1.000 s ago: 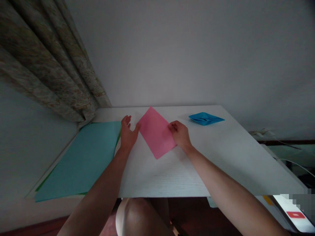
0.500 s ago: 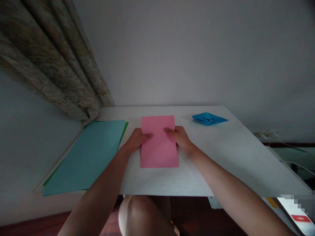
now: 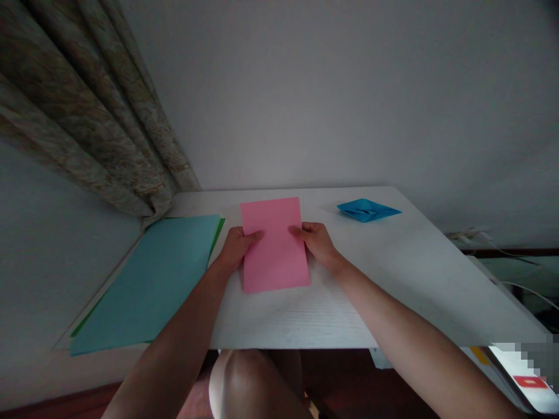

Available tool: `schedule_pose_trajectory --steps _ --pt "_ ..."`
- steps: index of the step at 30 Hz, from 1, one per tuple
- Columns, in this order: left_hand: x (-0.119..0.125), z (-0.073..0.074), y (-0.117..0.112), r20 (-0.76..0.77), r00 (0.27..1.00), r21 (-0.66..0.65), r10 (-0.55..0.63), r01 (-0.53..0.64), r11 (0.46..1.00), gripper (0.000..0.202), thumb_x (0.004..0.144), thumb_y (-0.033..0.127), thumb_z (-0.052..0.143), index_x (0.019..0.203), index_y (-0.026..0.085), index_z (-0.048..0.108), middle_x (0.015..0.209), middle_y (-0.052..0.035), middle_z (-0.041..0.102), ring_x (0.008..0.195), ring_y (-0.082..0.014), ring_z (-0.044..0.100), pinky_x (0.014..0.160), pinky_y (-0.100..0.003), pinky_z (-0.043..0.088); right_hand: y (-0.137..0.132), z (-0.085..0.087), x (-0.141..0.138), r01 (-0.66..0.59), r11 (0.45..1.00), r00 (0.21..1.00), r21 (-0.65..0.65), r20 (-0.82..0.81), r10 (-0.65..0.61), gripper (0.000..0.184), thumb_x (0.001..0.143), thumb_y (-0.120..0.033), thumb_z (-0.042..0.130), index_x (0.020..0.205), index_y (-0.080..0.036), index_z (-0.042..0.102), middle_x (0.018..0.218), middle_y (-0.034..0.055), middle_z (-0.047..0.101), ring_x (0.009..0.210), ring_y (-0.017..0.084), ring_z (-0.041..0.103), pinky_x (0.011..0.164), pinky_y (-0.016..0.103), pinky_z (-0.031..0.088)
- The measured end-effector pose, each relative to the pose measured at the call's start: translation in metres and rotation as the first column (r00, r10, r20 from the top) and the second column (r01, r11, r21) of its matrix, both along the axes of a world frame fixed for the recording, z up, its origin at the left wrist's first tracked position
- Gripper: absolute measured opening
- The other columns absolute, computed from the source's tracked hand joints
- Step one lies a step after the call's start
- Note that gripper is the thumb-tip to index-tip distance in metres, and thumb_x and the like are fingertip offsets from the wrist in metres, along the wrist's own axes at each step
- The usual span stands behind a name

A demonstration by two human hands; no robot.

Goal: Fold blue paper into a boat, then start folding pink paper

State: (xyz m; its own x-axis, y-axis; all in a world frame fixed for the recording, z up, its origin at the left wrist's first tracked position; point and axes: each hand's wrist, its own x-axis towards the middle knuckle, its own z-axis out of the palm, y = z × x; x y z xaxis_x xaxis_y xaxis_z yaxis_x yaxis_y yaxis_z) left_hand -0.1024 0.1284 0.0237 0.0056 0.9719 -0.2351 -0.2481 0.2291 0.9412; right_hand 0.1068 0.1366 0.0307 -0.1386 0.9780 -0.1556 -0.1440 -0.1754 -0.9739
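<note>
A pink rectangular sheet of paper (image 3: pixel 275 262) is held up over the middle of the table, tilted slightly counterclockwise. My left hand (image 3: pixel 236 247) grips its left edge, thumb on the front face and fingers hidden behind. On the opposite edge my right hand (image 3: pixel 317 238) pinches the sheet the same way. Farther back to the right lies a folded blue paper boat (image 3: pixel 367 210), pointed at both ends and apart from my hands.
Light-blue paper sheets (image 3: pixel 152 285) with green ones peeking out beneath lie on the left of the white table (image 3: pixel 393 279). A patterned curtain (image 3: pixel 100 116) hangs at the left, its lower end touching the table's back corner. A plain wall stands behind.
The pink paper has shifted slightly left and up and turned a little counterclockwise, both hands still holding it. The camera view has moved slightly.
</note>
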Motion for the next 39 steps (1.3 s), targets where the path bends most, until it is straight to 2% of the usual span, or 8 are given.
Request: schedule_pose_trajectory --steps 3,6,10,15,19,23,31,39 --pt "-0.003 -0.001 0.004 0.007 0.99 -0.012 0.139 -0.139 0.99 0.04 0.055 0.034 0.085 0.084 0.011 0.072 0.09 -0.0151 0.076 0.074 -0.0259 0.072 0.061 -0.034 0.059 0.0 -0.001 -0.001 -0.067 0.997 0.997 -0.041 -0.032 0.066 0.035 0.055 -0.043 0.087 0.067 -0.015 0.071 0.067 0.0071 0.07 0.057 0.018 0.061 0.056 0.032 0.047" --pt "-0.006 0.0 0.007 0.054 0.982 0.0 0.184 -0.184 0.983 0.042 0.056 0.034 0.085 0.088 0.011 0.071 0.096 -0.0158 0.076 0.082 -0.0273 0.073 0.068 -0.036 0.061 0.001 0.0 -0.002 -0.105 0.992 0.994 -0.069 -0.047 0.102 0.031 0.054 -0.04 0.089 0.065 -0.016 0.072 0.066 0.0057 0.07 0.056 0.017 0.061 0.057 0.031 0.048" --pt "-0.005 0.001 0.006 0.068 0.989 -0.005 0.135 -0.135 0.991 0.042 0.055 0.035 0.086 0.086 0.011 0.07 0.096 -0.0163 0.076 0.08 -0.0266 0.073 0.068 -0.036 0.062 0.001 0.001 0.0 -0.096 0.991 0.993 -0.09 -0.083 0.089 0.029 0.053 -0.037 0.089 0.064 -0.016 0.071 0.065 0.0053 0.07 0.056 0.018 0.063 0.059 0.033 0.05" --pt "-0.001 0.003 -0.001 -0.009 0.998 -0.022 -0.065 0.065 0.998 0.04 0.058 0.035 0.087 0.085 0.009 0.073 0.086 -0.0135 0.077 0.064 -0.0213 0.07 0.057 -0.031 0.057 0.0 0.005 0.003 -0.127 0.988 0.987 -0.089 -0.108 0.117 0.034 0.055 -0.033 0.088 0.078 -0.013 0.075 0.077 0.0095 0.075 0.065 0.021 0.067 0.066 0.035 0.052" --pt "-0.001 0.004 -0.003 0.035 0.991 -0.038 -0.132 0.133 0.99 0.042 0.057 0.034 0.089 0.086 0.009 0.074 0.088 -0.0136 0.077 0.065 -0.0202 0.07 0.06 -0.03 0.057 0.0 0.005 0.005 -0.089 0.992 0.992 -0.084 -0.093 0.081 0.033 0.054 -0.033 0.089 0.075 -0.012 0.075 0.075 0.0098 0.075 0.061 0.02 0.066 0.062 0.034 0.051" --pt "-0.002 0.001 -0.001 0.075 0.989 -0.033 -0.131 0.134 0.99 0.041 0.054 0.033 0.091 0.082 0.007 0.074 0.081 -0.0126 0.077 0.064 -0.0189 0.07 0.06 -0.029 0.057 0.002 0.006 0.008 -0.093 0.991 0.989 -0.095 -0.126 0.081 0.034 0.052 -0.03 0.09 0.077 -0.011 0.076 0.077 0.011 0.076 0.064 0.021 0.068 0.065 0.036 0.053" --pt "-0.004 0.001 0.002 0.133 0.987 -0.043 -0.095 0.102 0.994 0.043 0.052 0.032 0.093 0.081 0.006 0.075 0.078 -0.0134 0.076 0.061 -0.0194 0.069 0.062 -0.031 0.058 0.004 0.005 0.012 -0.132 0.985 0.99 -0.109 -0.067 0.125 0.032 0.055 -0.031 0.09 0.076 -0.011 0.077 0.078 0.0117 0.076 0.063 0.021 0.068 0.064 0.035 0.053" --pt "-0.007 0.004 0.004 0.13 0.991 -0.018 -0.029 0.032 0.999 0.038 0.059 0.033 0.09 0.078 0.005 0.073 0.076 -0.0129 0.075 0.06 -0.0185 0.069 0.059 -0.029 0.056 0.005 0.005 0.014 -0.138 0.984 0.987 -0.111 -0.098 0.127 0.031 0.056 -0.029 0.091 0.078 -0.011 0.078 0.083 0.0131 0.077 0.068 0.023 0.07 0.069 0.037 0.056"
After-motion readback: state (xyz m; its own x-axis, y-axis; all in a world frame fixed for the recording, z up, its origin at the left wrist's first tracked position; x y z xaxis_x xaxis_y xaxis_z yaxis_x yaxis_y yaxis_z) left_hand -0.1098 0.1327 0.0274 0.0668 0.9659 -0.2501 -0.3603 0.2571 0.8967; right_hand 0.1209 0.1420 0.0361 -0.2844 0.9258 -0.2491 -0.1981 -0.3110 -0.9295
